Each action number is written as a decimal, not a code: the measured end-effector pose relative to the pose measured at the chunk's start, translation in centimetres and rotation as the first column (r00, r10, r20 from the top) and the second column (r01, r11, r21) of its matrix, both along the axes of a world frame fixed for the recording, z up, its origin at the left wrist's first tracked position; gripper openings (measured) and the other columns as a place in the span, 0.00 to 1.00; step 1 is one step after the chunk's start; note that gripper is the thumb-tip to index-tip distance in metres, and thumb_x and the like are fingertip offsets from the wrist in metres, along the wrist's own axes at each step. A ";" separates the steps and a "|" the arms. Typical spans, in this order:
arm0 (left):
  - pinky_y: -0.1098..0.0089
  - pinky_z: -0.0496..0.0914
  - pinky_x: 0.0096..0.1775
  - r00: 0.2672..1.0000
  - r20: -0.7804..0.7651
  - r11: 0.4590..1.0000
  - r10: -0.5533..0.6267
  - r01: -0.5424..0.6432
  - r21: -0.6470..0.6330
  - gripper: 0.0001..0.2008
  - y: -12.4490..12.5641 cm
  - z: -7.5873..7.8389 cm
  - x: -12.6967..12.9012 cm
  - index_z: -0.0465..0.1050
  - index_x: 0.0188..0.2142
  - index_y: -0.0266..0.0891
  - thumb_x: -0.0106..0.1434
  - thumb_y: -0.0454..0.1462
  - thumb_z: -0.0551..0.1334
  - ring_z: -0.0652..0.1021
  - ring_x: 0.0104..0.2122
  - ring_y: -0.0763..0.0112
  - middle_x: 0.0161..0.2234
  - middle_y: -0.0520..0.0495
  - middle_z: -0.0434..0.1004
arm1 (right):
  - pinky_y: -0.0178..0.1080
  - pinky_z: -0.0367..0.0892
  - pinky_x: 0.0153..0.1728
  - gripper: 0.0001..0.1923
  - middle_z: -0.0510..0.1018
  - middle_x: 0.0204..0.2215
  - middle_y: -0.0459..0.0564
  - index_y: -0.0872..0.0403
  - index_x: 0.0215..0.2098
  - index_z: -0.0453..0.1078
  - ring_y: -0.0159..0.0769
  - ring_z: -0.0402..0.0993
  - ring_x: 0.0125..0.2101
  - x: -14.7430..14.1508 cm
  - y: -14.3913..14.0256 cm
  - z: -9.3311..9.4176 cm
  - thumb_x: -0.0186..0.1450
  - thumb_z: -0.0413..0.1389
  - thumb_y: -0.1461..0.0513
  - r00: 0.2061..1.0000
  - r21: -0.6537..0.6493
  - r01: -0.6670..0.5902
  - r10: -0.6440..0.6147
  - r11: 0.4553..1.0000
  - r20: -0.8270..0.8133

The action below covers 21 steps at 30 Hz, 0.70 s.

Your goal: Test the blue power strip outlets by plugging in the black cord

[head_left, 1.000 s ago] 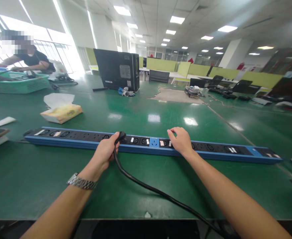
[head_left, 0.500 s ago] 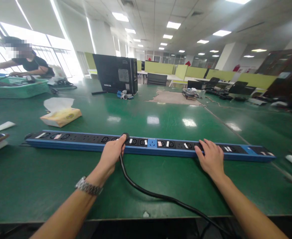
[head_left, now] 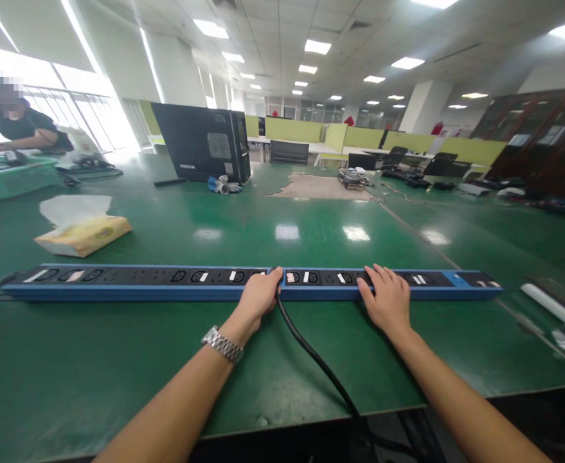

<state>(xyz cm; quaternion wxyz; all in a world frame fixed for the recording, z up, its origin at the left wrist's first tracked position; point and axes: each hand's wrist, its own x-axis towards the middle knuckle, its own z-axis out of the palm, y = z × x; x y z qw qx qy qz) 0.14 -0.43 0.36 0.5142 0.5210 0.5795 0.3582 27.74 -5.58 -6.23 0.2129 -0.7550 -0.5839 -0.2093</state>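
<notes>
A long blue-and-black power strip lies across the green table, its sockets facing up and several white labels stuck on top. My left hand, with a metal watch on the wrist, is closed round a black plug over the blue socket near the strip's middle. Whether the plug's pins are in the socket is hidden. From the plug a thick black cable curves down past the table's front edge. Further right, my right hand grips the strip, fingers over the top and thumb at the near side.
A tissue pack lies behind the strip's left part. Farther back are a black computer case and gloves. At far left a person in dark clothing works by a green basket. A white roll is at right.
My left hand has moved right along the strip with the plug, from the black sockets to the blue middle socket. My right hand stays on the strip. The view has turned slightly right.
</notes>
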 end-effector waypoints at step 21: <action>0.69 0.56 0.25 0.992 0.069 0.988 -0.104 0.096 0.117 0.27 -2.3 -1.8 10.3 0.61 0.14 0.42 0.64 0.52 0.50 0.64 0.18 0.71 0.15 0.50 0.64 | 0.50 0.52 0.57 0.27 0.73 0.56 0.56 0.54 0.55 0.71 0.46 0.62 0.57 0.4 0.4 -0.9 0.70 0.43 0.48 0.999 0.066 -0.030 0.029 0.997 0.020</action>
